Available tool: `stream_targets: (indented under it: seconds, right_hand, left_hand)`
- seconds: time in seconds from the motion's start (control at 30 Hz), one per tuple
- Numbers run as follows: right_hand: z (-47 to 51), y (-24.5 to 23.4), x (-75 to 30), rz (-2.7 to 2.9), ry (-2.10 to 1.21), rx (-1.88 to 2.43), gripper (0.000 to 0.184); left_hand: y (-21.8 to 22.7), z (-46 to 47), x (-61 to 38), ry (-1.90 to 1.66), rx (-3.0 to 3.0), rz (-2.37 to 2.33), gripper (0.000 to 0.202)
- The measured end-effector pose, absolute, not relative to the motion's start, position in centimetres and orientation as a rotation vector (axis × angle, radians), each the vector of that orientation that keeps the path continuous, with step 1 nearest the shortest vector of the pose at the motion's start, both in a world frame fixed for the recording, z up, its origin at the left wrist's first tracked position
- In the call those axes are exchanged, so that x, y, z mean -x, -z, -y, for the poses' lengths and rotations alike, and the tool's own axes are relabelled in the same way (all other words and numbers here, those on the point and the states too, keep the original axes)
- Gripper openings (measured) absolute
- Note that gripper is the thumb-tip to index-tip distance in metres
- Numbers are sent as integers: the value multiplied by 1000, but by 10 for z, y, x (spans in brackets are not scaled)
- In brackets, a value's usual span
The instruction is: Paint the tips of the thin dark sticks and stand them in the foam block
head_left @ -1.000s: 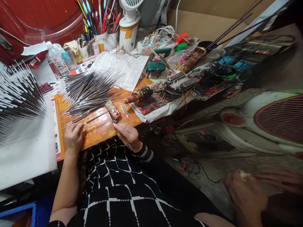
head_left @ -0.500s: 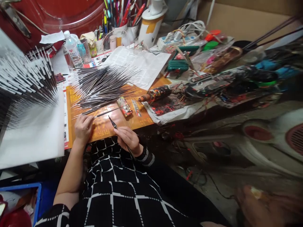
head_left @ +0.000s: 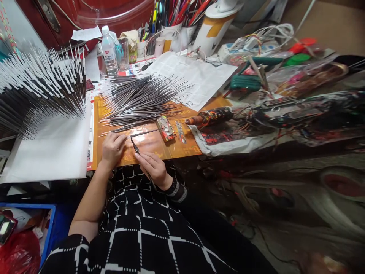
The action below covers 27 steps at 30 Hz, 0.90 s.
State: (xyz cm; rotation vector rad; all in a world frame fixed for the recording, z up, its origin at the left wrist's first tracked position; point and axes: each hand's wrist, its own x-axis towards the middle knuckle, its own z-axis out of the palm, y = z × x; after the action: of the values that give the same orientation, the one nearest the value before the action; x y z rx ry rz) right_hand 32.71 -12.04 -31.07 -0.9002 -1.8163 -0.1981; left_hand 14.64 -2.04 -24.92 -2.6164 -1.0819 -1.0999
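My left hand (head_left: 112, 147) rests on the orange mat (head_left: 151, 142), fingers pinched on the near end of a thin grey stick (head_left: 148, 131) that lies across the mat. My right hand (head_left: 154, 167) is closed round a small dark brush (head_left: 135, 146), its tip pointing up toward the stick beside my left fingers. A fanned heap of several similar grey sticks (head_left: 142, 99) lies just beyond. A small paint-smeared block (head_left: 166, 128) sits under the stick's far end.
A white foam board (head_left: 54, 152) at left holds several white-tipped sticks (head_left: 42, 87) stuck upright. Newspaper (head_left: 194, 76), a water bottle (head_left: 108, 51), cups of brushes (head_left: 171, 23), a paint-spattered bottle (head_left: 211, 116) and a stained cloth (head_left: 228, 142) crowd the bench. A blue crate (head_left: 48, 232) sits low left.
The view has swung left and down. My right hand pulled the brush back from the paint-smeared block toward my left fingers. Another person's hands at lower right have left the picture.
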Motion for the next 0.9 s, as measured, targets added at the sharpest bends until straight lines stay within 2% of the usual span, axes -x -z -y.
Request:
stream_targets:
  seconds: [0.9]
  right_hand:
    - [121, 311, -327, 1835, 203, 945, 60]
  left_hand:
    - [252, 18, -145, 1100, 2623, 1072, 22]
